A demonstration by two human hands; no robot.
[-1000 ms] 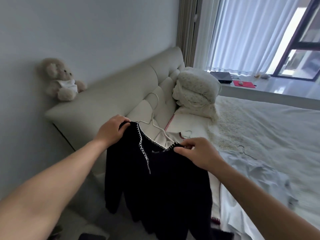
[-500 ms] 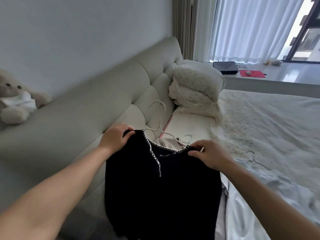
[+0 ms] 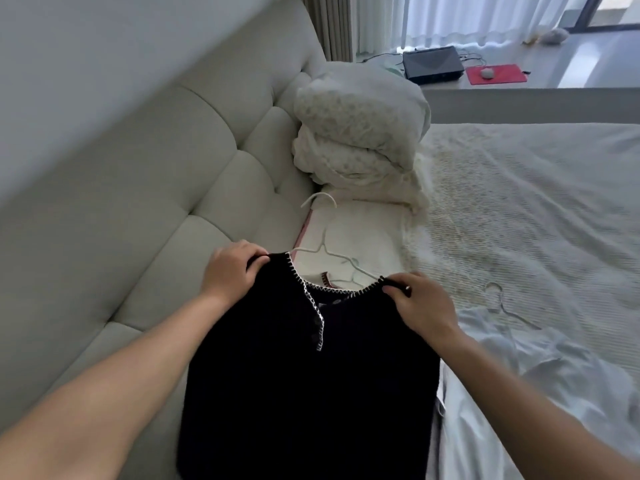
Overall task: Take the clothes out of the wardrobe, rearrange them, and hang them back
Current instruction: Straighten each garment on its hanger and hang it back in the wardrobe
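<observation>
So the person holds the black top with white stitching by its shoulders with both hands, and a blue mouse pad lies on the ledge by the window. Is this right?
Not quite. The mouse pad on the ledge is red, not blue, as the head view shows. The rest holds: the left hand and the right hand both grip the black top by its shoulders.

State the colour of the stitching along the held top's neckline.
White, on the black top; the head view shows it best.

Tufted cream headboard [image 3: 207, 188] against a pale wall [image 3: 86, 46], curtained window [image 3: 467, 19] beyond
</observation>
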